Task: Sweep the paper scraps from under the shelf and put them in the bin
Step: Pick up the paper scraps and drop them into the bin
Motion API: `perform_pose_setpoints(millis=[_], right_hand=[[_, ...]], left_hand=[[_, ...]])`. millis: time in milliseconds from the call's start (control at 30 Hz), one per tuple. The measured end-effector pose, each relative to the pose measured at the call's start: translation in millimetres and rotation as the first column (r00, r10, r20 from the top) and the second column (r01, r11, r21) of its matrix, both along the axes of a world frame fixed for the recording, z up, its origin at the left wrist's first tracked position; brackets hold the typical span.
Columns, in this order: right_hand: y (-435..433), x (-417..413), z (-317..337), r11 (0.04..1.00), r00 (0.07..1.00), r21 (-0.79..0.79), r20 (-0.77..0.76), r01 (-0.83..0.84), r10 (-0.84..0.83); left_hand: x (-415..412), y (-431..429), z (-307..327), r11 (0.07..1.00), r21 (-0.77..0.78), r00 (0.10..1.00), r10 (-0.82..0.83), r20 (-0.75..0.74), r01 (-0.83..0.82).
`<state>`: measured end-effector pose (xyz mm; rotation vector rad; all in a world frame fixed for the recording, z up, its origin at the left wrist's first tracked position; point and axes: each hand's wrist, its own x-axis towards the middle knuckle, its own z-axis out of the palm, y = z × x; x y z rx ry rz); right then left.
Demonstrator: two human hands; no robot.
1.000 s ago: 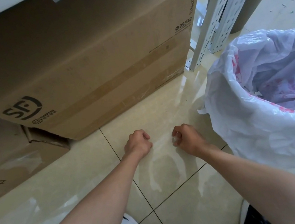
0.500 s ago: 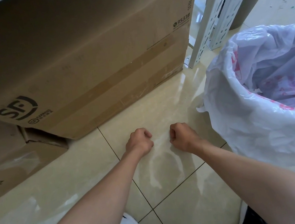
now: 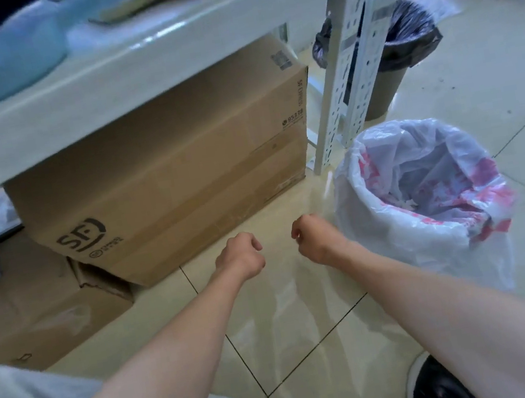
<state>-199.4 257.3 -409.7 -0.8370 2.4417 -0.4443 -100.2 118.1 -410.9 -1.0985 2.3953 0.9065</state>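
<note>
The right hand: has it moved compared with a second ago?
Yes, slightly. The right hand has shifted toward the white-bagged bin, judged against the floor's tile line; its fist stays closed.

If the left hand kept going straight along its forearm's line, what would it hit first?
Probably the cardboard box under the shelf: the left hand, closed in a fist, points at its lower front edge, with only bare floor between. Depth is uncertain.

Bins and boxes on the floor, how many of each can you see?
Bins: 2, the bin with the white bag and the bin with the black bag behind the shelf post.
Cardboard boxes: 2, the big SF box under the shelf and a flatter box to its left.
Total: 4
</note>
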Motion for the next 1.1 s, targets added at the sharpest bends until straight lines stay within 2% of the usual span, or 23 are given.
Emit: perform_pose_setpoints(millis=[267, 467, 700, 800, 933, 1033, 1100], right_hand=[[20.0, -28.6, 99.3, 0.996, 0.985, -0.088, -0.175, -0.025, 0.009], [65.4, -65.4, 159.8, 0.993, 0.949, -0.119, -0.311, 0.011, -0.048], [131.8, -109.3, 157.6, 0.987, 0.922, 0.030, -0.362, 0.156, -0.135], [153.9, -116.5, 149.4, 0.969, 0.885, 0.119, -0.442, 0.217, -0.144], [174.2, -122.5, 144.5, 0.915, 0.789, 0.118, -0.556, 0.385, -0.260], [187.2, -120.1, 141.5, 0.806, 0.732, 0.118, -0.510, 0.580, -0.452], [195.9, -116.6, 140.5, 0.769, 0.747, 0.178, -0.448, 0.613, -0.491]], left_hand=[[-30.6, 16.0, 90.1, 0.992, -0.106, 0.988, -0.081, -0.128, 0.067], [-63.1, 57.0, 127.7, 0.982, -0.129, 0.967, -0.163, -0.198, 0.139], [-101.7, 117.2, 138.9, 0.967, -0.081, 0.928, -0.255, -0.272, 0.242], [-112.1, 133.4, 135.8, 0.958, -0.108, 0.922, -0.284, -0.262, 0.264], [-115.5, 137.1, 130.9, 0.983, -0.081, 0.946, -0.181, -0.269, 0.165], [-110.3, 138.0, 126.4, 0.994, 0.109, 0.967, 0.034, -0.254, -0.006], [-104.1, 140.0, 120.7, 0.962, 0.258, 0.965, 0.144, -0.218, -0.086]])
